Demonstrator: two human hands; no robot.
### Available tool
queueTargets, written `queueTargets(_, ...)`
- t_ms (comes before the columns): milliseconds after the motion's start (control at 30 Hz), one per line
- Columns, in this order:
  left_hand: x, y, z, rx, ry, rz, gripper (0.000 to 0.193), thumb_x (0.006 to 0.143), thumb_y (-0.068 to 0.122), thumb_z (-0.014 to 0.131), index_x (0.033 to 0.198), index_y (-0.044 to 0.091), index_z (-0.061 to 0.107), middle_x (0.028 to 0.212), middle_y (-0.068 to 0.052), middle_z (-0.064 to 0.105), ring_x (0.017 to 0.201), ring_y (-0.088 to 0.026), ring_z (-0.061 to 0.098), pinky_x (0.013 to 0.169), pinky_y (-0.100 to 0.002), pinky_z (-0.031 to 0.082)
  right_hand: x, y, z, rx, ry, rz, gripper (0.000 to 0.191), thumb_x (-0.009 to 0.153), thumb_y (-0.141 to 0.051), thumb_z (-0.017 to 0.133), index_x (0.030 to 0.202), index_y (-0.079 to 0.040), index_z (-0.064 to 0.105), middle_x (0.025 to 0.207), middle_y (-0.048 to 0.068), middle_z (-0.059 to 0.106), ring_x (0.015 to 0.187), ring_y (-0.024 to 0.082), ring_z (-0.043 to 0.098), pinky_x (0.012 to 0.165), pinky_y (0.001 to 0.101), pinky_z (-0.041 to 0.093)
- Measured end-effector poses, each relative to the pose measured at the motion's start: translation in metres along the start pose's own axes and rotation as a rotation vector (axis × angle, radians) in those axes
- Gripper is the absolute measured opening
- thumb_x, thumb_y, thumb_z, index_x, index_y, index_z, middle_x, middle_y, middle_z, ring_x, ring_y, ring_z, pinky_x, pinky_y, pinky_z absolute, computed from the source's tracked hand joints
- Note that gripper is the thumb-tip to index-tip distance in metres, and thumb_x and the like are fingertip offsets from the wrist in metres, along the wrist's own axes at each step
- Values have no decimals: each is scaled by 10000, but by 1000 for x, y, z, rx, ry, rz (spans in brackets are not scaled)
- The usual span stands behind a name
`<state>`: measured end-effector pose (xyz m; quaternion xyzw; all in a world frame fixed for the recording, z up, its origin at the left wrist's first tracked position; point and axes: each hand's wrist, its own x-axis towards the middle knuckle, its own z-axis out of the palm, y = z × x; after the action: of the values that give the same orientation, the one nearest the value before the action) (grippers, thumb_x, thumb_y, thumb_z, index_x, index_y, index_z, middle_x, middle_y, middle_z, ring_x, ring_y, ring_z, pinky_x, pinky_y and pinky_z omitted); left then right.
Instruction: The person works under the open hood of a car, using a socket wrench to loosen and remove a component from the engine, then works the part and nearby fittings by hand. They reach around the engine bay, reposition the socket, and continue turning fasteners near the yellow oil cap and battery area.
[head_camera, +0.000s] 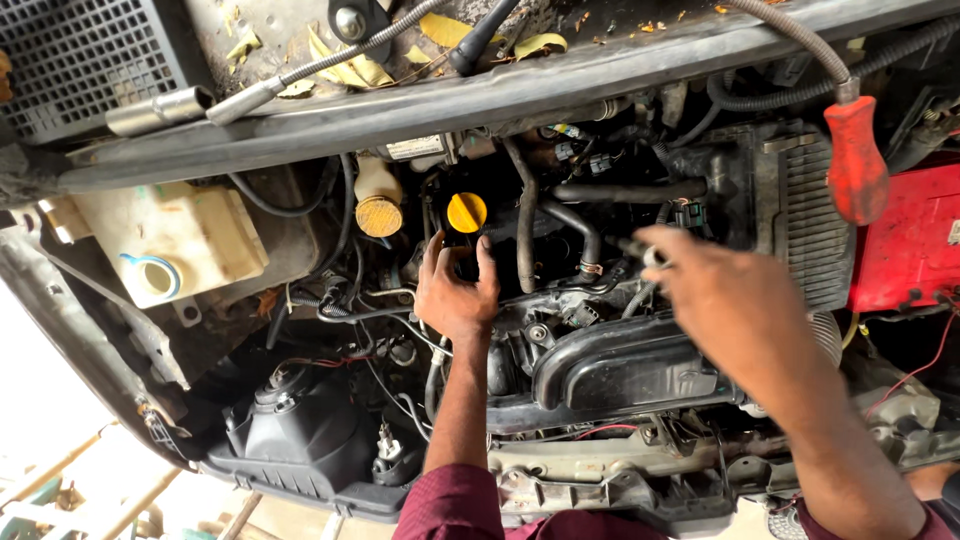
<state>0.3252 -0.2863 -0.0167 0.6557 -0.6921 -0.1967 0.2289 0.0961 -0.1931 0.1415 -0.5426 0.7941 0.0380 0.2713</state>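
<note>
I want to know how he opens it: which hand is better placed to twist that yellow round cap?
Probably the left hand. Its fingers already reach up just under the yellow cap, nearly touching it. The right hand is off to the side and busy pinching a small metal tool.

Below me the open engine bay (600, 370) fills nearly everything I see, a dark tangle of hoses and black plastic covers. Dry yellow leaves (350, 65) lie along the dusty cowl panel (500, 95) at the top. A red battery (905, 235) sits at the right edge. Bright daylight washes out the pale ground (60, 420) at lower left, where wooden slats (60, 480) show.
</note>
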Motion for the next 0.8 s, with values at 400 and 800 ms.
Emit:
queueTargets(400,0,-2,1,26,-10,-1,315,856,421,783,780,119,738,1272,-96,731,1105,-322,708,860,-416,556,8,-12,-2,-267,1,-165,260,939,-298,624,1180,-277,720,854,-1,761,763,178,727,624,355,574)
queueTargets(800,-1,2,-2,6,-20,-21,355,869,441,774,814,92,743,1271,-95,731,1091,-312,715,847,-409,562,12,2,-1,-380,63,-245,326,909,-122,609,1215,-161,714,887,64,741,868,217,702,808,378,563)
